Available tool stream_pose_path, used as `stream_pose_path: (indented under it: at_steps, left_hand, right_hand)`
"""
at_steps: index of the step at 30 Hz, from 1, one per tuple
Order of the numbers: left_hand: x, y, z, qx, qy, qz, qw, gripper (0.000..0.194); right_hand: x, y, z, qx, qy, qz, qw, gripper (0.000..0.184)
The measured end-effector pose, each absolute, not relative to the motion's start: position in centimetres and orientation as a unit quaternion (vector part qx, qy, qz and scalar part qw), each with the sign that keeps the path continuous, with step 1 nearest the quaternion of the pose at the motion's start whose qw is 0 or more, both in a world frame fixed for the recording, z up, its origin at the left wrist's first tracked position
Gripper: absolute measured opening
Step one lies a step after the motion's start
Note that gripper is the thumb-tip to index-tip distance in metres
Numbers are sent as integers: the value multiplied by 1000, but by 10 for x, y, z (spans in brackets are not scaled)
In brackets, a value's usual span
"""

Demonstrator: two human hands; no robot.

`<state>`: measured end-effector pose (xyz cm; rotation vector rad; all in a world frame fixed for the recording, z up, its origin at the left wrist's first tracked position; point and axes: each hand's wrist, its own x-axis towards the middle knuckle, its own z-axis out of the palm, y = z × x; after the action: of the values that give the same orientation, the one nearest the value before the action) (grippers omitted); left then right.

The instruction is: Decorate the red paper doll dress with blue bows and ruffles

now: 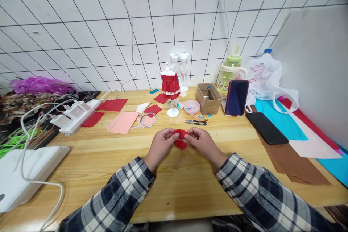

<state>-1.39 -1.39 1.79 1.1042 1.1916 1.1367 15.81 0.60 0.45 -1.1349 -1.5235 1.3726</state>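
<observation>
My left hand point(161, 145) and my right hand point(202, 141) meet over the middle of the wooden table point(108, 166). Both pinch a small gathered piece of red fabric point(180, 139) between fingers and thumbs, just above the tabletop. Straight beyond them lie small black thread snips point(196, 122). Further back stands a little white mannequin point(170, 88) dressed in red ruffles, with two bare white mannequins point(179, 61) behind it by the tiled wall.
Red and pink fabric pieces point(122, 116), a tape loop point(148, 120), a pink bead dish point(191, 107), a cardboard box point(208, 98), an upright phone point(236, 98), a flat phone point(266, 128), a green-lidded bottle point(231, 72), brown and coloured sheets point(296, 152), white devices with cables point(73, 114).
</observation>
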Motion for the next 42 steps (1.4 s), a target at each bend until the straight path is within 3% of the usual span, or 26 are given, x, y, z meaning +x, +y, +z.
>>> stream_pose_path:
  at_steps: [8, 16, 24, 28, 34, 38, 42]
  left_hand:
    - [-15, -13, 19, 444, 473, 460, 606, 40]
    - [-14, -11, 11, 387, 451, 502, 628, 26]
    - [-14, -15, 16, 520, 527, 368, 563, 24]
    - [-13, -16, 20, 574, 553, 331, 505, 20]
    - [-16, -14, 23, 545, 550, 357, 522, 20]
    - [-15, -14, 23, 539, 546, 362, 529, 19]
    - [-15, -14, 19, 520, 511, 388, 563, 34]
  right_hand:
    - [158, 7, 3, -432, -604, 544, 390, 24]
    - [159, 6, 2, -460, -635, 520, 340, 25]
    - [160, 4, 5, -448, -634, 493, 392, 26]
    - [162, 8, 2, -473, -630, 487, 376, 25]
    - [167, 9, 4, -450, -593, 561, 363, 39]
    - [166, 8, 4, -448, -587, 566, 367, 36]
    - [165, 10, 1, -466, -604, 525, 378, 26]
